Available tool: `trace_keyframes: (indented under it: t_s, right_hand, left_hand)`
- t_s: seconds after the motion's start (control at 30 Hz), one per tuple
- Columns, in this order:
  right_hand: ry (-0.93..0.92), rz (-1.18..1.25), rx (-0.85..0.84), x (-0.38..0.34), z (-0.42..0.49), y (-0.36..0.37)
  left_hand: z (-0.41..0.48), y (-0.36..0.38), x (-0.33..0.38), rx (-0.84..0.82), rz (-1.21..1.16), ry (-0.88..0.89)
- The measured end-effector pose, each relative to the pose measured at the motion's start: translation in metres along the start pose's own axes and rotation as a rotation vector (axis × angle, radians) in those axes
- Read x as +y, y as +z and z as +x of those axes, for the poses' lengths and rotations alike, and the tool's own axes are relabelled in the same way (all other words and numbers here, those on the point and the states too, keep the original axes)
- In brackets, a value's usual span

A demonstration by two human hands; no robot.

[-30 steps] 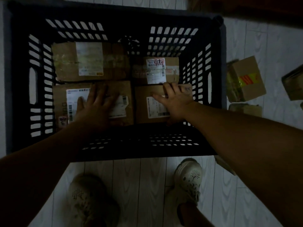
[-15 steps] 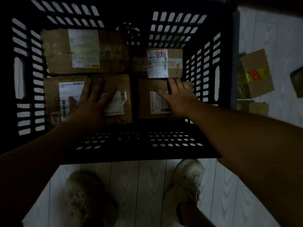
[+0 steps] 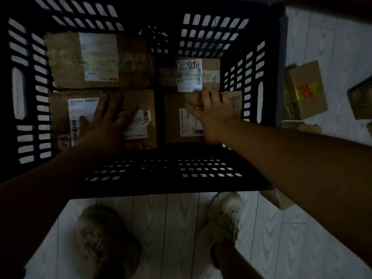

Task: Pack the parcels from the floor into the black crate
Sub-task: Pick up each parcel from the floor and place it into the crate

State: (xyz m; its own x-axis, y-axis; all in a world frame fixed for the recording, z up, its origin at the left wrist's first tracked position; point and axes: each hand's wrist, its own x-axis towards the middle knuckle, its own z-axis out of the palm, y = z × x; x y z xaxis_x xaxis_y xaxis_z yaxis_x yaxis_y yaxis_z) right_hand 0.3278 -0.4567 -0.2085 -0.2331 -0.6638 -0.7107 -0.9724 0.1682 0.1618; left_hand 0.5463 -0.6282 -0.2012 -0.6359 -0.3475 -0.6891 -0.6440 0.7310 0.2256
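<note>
The black crate (image 3: 280,77) stands on the floor in front of me and holds several brown cardboard parcels with white labels. My left hand (image 3: 104,125) lies flat, fingers spread, on the near-left parcel (image 3: 60,109). My right hand (image 3: 215,115) rests on the near-right parcel (image 3: 173,117), fingertips at its far edge and thumb out across its label. Behind them lie a large far-left parcel (image 3: 64,61) and a smaller far-right parcel (image 3: 209,67).
On the pale plank floor right of the crate lie a box with a red and yellow sticker (image 3: 308,91), a flat packet (image 3: 302,126) and another box (image 3: 362,99) at the frame edge. A cardboard corner (image 3: 275,198) shows under my right arm. My shoes (image 3: 223,216) stand close to the crate's near wall.
Both hands stay on the same two parcels. The view has drifted, so the crate sits a little higher and further right in frame.
</note>
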Motion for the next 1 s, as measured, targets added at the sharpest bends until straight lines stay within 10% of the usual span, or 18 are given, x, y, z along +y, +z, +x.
trace_keyframes:
  t_s: [1.0]
  right_hand:
    - [-0.038,0.084,0.036,0.000,0.046,0.046]
  left_hand:
    - [0.003,0.001,0.000,-0.030,0.000,-0.015]
